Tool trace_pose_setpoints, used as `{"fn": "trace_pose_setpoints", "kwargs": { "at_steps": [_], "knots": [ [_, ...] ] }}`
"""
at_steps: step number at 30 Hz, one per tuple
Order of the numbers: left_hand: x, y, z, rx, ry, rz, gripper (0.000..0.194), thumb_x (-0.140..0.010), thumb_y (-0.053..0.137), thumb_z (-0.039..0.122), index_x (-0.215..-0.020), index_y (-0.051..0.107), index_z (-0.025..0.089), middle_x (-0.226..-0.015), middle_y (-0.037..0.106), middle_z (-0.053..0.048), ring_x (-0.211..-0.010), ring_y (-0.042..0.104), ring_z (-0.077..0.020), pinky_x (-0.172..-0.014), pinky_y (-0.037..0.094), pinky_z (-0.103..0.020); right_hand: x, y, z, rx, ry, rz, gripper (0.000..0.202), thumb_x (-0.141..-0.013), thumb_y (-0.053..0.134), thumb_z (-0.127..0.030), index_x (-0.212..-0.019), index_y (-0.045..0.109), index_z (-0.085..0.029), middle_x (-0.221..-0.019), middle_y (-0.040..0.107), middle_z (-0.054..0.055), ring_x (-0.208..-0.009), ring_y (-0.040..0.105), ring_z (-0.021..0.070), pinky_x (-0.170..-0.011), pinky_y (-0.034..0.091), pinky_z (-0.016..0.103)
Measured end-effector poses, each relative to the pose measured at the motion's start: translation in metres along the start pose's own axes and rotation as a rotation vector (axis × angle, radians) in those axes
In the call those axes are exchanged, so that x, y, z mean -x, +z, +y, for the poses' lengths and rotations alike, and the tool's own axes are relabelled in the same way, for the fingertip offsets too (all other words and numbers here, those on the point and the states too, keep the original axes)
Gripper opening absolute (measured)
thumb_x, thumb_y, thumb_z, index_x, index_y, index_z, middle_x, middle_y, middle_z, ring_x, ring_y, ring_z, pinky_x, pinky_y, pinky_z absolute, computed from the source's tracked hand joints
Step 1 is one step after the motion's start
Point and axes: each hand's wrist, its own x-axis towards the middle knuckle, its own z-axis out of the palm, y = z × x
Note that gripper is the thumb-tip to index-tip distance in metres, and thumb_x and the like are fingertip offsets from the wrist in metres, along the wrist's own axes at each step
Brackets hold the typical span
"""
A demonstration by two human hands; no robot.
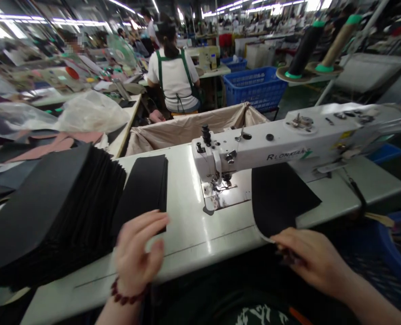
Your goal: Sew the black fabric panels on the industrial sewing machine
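My left hand [140,248], a beaded bracelet at its wrist, hovers at the near end of a small stack of black panels [142,185], fingers apart and slightly blurred. My right hand [305,255] is closed at the table's front edge, wrapped round a small dark tool [288,256] that I cannot make out clearly. Its fingertips touch the rounded near corner of a single black panel [280,196]. That panel lies right of the needle area, partly under the arm of the white sewing machine [254,144].
A tall stack of black panels [48,198] fills the left side. Behind the table [183,194] stands a cloth-lined bin [187,128]. Two thread cones [307,49] rise at the back right. Beyond are a blue basket [254,88] and a seated person [175,72].
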Motion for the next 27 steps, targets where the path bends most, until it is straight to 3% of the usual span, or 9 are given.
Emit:
{"fn": "trace_pose_setpoints", "kwargs": {
  "at_steps": [1,4,6,8,11,14,17,21,27],
  "knots": [
    [-0.007,0.027,0.02,0.038,0.167,-0.126,0.027,-0.092,0.052,0.028,-0.117,0.061,0.026,-0.123,0.061,-0.006,-0.12,0.055,-0.0269,-0.102,0.045,-0.046,-0.007,0.007,-0.021,-0.069,-0.099,-0.092,0.036,-0.082,0.05,-0.016,-0.117,0.059,-0.023,-0.095,0.069,0.006,-0.076,0.062,0.0175,-0.066,0.044,0.03],
    [-0.022,0.105,0.063,0.103,0.38,-0.519,0.039,-0.097,0.047,0.024,-0.136,0.048,0.024,-0.143,0.049,-0.005,-0.133,0.045,-0.0198,-0.111,0.041,-0.038,-0.027,0.037,-0.068,-0.213,-0.24,-0.231,0.018,-0.088,0.053,-0.026,-0.102,0.063,-0.02,-0.087,0.069,0.004,-0.071,0.061,0.0157,-0.062,0.041,0.028],
    [-0.019,0.143,0.071,0.043,0.409,-0.646,0.049,-0.098,0.049,0.032,-0.145,0.037,0.024,-0.151,0.04,-0.005,-0.141,0.033,-0.0206,-0.116,0.034,-0.039,-0.037,0.058,-0.08,-0.381,-0.368,-0.294,0.019,-0.094,0.051,-0.032,-0.103,0.063,-0.02,-0.088,0.07,0.001,-0.072,0.063,0.0117,-0.06,0.041,0.023],
    [-0.007,0.163,0.066,-0.048,0.39,-0.673,0.056,-0.097,0.049,0.039,-0.148,0.031,0.023,-0.154,0.034,-0.006,-0.144,0.028,-0.0227,-0.118,0.029,-0.044,-0.046,0.07,-0.075,-0.548,-0.396,-0.315,0.021,-0.094,0.052,-0.035,-0.104,0.064,-0.02,-0.09,0.071,0.0,-0.076,0.065,0.0098,-0.063,0.043,0.02],
    [0.017,0.157,0.046,-0.145,0.352,-0.681,0.054,-0.099,0.046,0.036,-0.148,0.03,0.022,-0.156,0.03,-0.005,-0.145,0.026,-0.0221,-0.119,0.027,-0.043,-0.067,0.073,-0.047,-0.576,-0.209,-0.194,0.021,-0.093,0.054,-0.033,-0.106,0.064,-0.021,-0.095,0.072,0.002,-0.085,0.066,0.0126,-0.074,0.047,0.021],
    [0.032,0.128,0.031,-0.241,0.249,-0.646,0.052,-0.099,0.045,0.031,-0.148,0.032,0.023,-0.155,0.032,-0.004,-0.144,0.028,-0.0214,-0.119,0.028,-0.043,-0.102,0.074,-0.014,-0.315,-0.062,-0.094,0.03,-0.097,0.046,-0.029,-0.124,0.057,-0.023,-0.119,0.067,0.005,-0.1,0.065,0.0165,-0.085,0.049,0.028],
    [0.036,0.104,0.019,-0.331,0.15,-0.601,0.056,-0.099,0.044,0.027,-0.151,0.024,0.025,-0.156,0.03,-0.003,-0.144,0.027,-0.0215,-0.118,0.029,-0.044,-0.138,0.082,0.007,0.023,-0.027,-0.101,0.044,-0.096,0.044,-0.027,-0.14,0.045,-0.026,-0.143,0.051,0.006,-0.102,0.066,0.0199,-0.081,0.053,0.032],
    [0.026,0.095,0.005,-0.37,0.117,-0.605,0.057,-0.099,0.045,0.028,-0.152,0.022,0.026,-0.157,0.026,-0.003,-0.145,0.024,-0.0214,-0.118,0.028,-0.044,-0.158,0.095,0.017,0.239,-0.054,-0.135,0.052,-0.094,0.046,-0.025,-0.146,0.039,-0.028,-0.147,0.046,0.003,-0.092,0.07,0.0196,-0.072,0.055,0.031],
    [-0.013,0.104,-0.008,-0.35,0.158,-0.613,0.052,-0.096,0.05,0.036,-0.146,0.037,0.026,-0.157,0.027,-0.005,-0.146,0.021,-0.0252,-0.119,0.023,-0.049,-0.147,0.101,0.027,0.263,-0.011,-0.074,0.052,-0.092,0.048,-0.023,-0.143,0.043,-0.027,-0.145,0.049,0.003,-0.099,0.068,0.0192,-0.074,0.056,0.031]
  ]
}}
